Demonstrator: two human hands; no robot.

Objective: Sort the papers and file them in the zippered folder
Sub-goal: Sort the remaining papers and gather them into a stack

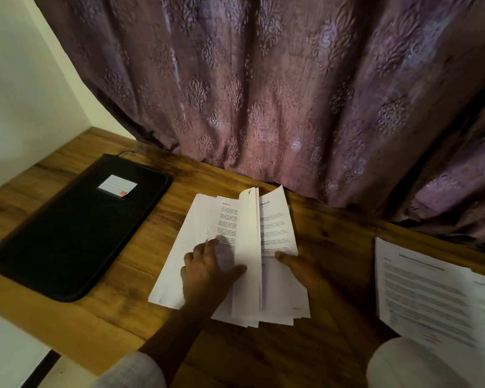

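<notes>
Down on the wooden tabletop [140, 312], right in the middle, we've got the papers [247, 247] in a loose, fanned stack, with a few sheets standing up on edge like a ridge. The left hand [207, 273] lies on the pages left of that ridge with fingers spread and the thumb against the raised sheets. The right hand [305, 273] is trickier: its thumb sits on top of the right-hand page, but the other fingers are hidden, so we can't tell whether it's really pinching.

The print is too blurry to read, apart from what look like bold headings. The black zippered folder [76, 236] lies flat and closed to the left, well apart from the papers, with a white label [117, 186] carrying a small red patch; its near left corner runs to the picture's edge.

Over on the right there's a second pile of printed sheets [431, 298], cut off by the frame and partly covered by the right sleeve [398, 365]. A purple patterned curtain [263, 93] hides everything behind the tabletop.
</notes>
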